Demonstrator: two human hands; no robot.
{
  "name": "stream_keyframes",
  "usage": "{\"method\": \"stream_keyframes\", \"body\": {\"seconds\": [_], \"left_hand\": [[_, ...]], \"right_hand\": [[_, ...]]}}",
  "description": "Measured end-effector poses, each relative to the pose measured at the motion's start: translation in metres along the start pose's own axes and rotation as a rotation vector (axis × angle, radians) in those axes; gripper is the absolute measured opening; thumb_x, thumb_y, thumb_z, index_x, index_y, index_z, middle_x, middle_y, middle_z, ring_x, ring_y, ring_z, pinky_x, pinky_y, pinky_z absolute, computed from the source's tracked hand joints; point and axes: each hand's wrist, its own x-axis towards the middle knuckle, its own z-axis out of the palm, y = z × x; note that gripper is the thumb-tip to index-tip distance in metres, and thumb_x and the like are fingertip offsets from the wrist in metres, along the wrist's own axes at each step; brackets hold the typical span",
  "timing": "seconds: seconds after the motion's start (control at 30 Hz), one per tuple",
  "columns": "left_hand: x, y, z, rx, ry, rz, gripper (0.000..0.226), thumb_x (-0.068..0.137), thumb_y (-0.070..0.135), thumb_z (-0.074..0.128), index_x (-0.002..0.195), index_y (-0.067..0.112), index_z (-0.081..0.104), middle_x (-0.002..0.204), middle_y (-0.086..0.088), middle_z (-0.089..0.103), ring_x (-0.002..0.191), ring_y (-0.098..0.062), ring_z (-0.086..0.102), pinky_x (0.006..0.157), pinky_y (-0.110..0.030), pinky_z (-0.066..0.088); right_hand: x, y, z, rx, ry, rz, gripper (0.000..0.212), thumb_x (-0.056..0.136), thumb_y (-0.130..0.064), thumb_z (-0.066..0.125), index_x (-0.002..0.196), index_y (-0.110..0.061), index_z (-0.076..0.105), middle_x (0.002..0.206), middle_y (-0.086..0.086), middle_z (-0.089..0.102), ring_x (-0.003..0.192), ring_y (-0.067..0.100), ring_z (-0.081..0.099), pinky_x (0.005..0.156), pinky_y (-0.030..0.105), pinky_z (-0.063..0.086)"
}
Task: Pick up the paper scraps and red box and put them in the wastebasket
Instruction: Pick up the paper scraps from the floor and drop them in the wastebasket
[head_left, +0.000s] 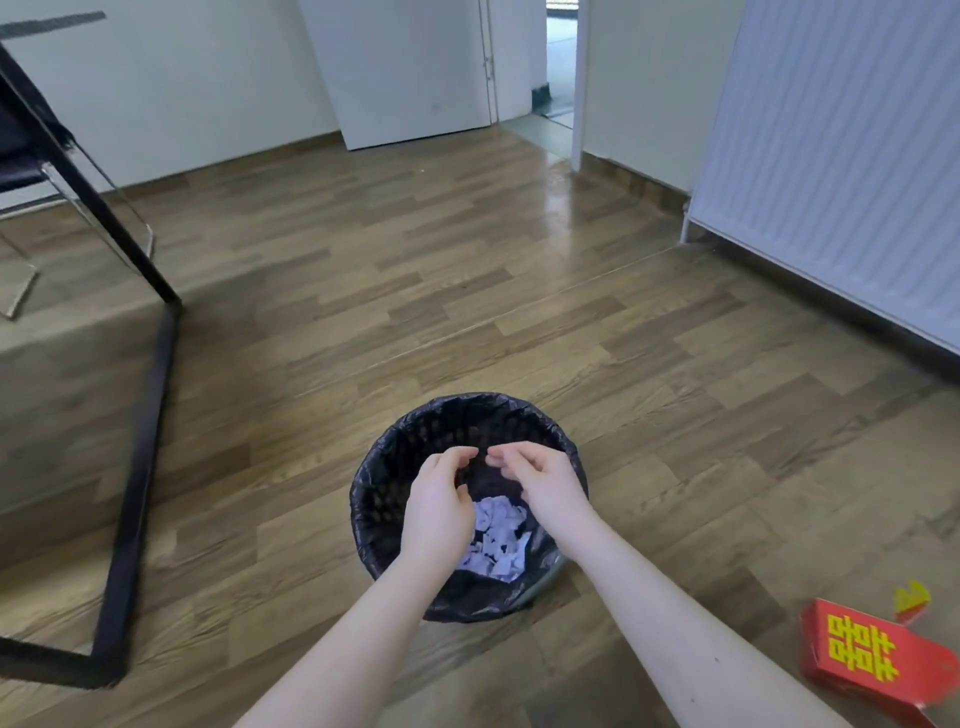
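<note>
A round black mesh wastebasket (395, 467) lined with a dark bag stands on the wooden floor in front of me. White paper scraps (498, 540) lie heaped at its bottom. My left hand (439, 501) and my right hand (540, 480) hover side by side over the basket's opening, fingers loosely curled and apart, holding nothing. A red box (867, 654) with yellow characters lies on the floor at the lower right, well to the right of the basket, its flap open.
A black metal table frame (140, 441) runs along the floor at the left, with a chair behind it. A white radiator panel (831, 171) stands at the right wall. An open doorway (558, 67) lies straight ahead.
</note>
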Motion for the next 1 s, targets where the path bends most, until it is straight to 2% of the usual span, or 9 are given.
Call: {"method": "stream_keyframes", "body": {"seconds": [0.1,0.23,0.37,0.43,0.5,0.6,0.67,0.8,1.0], "left_hand": [[0.004,0.022,0.012,-0.088,-0.022,0.094,0.033,0.085,-0.001,0.048,0.110,0.019,0.059,0.113,0.000,0.059,0.099,-0.010,0.056,0.086,-0.021,0.042],[0.002,0.059,0.048,-0.236,-0.150,0.265,0.025,0.082,-0.001,0.054,0.099,0.015,0.061,0.097,0.000,0.061,0.073,0.001,0.055,0.073,-0.010,0.045],[-0.009,0.080,0.112,-0.199,-0.377,0.434,0.026,0.078,-0.004,0.057,0.097,0.011,0.063,0.088,0.001,0.055,0.069,-0.001,0.054,0.068,-0.008,0.043],[-0.014,0.075,0.154,-0.132,-0.489,0.447,0.025,0.076,-0.004,0.056,0.096,0.008,0.062,0.087,-0.003,0.052,0.076,-0.018,0.059,0.076,-0.022,0.050],[-0.015,0.057,0.194,-0.035,-0.585,0.398,0.027,0.074,-0.003,0.055,0.099,0.008,0.061,0.091,-0.003,0.050,0.087,-0.026,0.059,0.083,-0.036,0.051],[-0.010,0.021,0.250,0.165,-0.704,0.291,0.032,0.078,0.002,0.057,0.108,0.010,0.058,0.108,-0.008,0.053,0.106,-0.028,0.055,0.088,-0.032,0.044],[-0.005,0.000,0.276,0.281,-0.757,0.246,0.037,0.080,0.006,0.058,0.116,0.010,0.054,0.124,-0.011,0.052,0.116,-0.029,0.049,0.093,-0.030,0.041],[0.005,-0.027,0.310,0.364,-0.850,0.222,0.063,0.079,0.010,0.063,0.137,0.016,0.040,0.150,-0.006,0.033,0.135,-0.027,0.032,0.109,-0.032,0.033],[-0.001,-0.046,0.340,0.431,-0.882,0.334,0.059,0.082,-0.002,0.052,0.137,0.016,0.041,0.157,-0.006,0.022,0.143,-0.027,0.022,0.117,-0.032,0.022]], "right_hand": [[-0.003,-0.012,-0.025,0.089,0.068,-0.024,0.020,0.094,-0.019,0.046,0.092,-0.022,0.065,0.099,0.001,0.068,0.095,0.016,0.063,0.086,0.036,0.051],[-0.007,0.000,-0.093,0.194,0.327,-0.096,0.018,0.092,-0.008,0.048,0.085,-0.015,0.063,0.079,0.002,0.064,0.071,0.010,0.061,0.061,0.020,0.053],[-0.018,0.064,-0.157,0.174,0.567,0.042,0.020,0.090,-0.001,0.049,0.080,-0.014,0.061,0.072,0.005,0.060,0.051,-0.001,0.059,0.049,0.013,0.045],[-0.029,0.117,-0.178,0.107,0.632,0.175,0.020,0.087,0.005,0.050,0.080,-0.011,0.061,0.076,0.013,0.059,0.045,-0.002,0.058,0.047,0.011,0.044],[-0.042,0.171,-0.187,-0.014,0.616,0.354,0.016,0.082,0.005,0.055,0.086,-0.006,0.065,0.085,0.020,0.063,0.060,0.011,0.060,0.061,0.023,0.046],[-0.067,0.238,-0.185,-0.172,0.596,0.559,0.021,0.074,0.004,0.059,0.084,-0.011,0.068,0.092,0.017,0.069,0.087,0.026,0.063,0.075,0.028,0.043],[-0.081,0.261,-0.176,-0.247,0.546,0.634,0.026,0.071,0.001,0.061,0.088,-0.017,0.064,0.095,0.012,0.066,0.083,0.023,0.061,0.069,0.027,0.041],[-0.092,0.285,-0.164,-0.396,0.448,0.634,0.027,0.073,-0.015,0.070,0.090,-0.030,0.054,0.102,0.004,0.046,0.064,0.003,0.050,0.069,0.023,0.040],[-0.083,0.305,-0.155,-0.537,0.457,0.654,0.022,0.083,-0.013,0.060,0.089,-0.028,0.044,0.102,-0.001,0.041,0.071,0.020,0.055,0.068,0.027,0.043]]}}
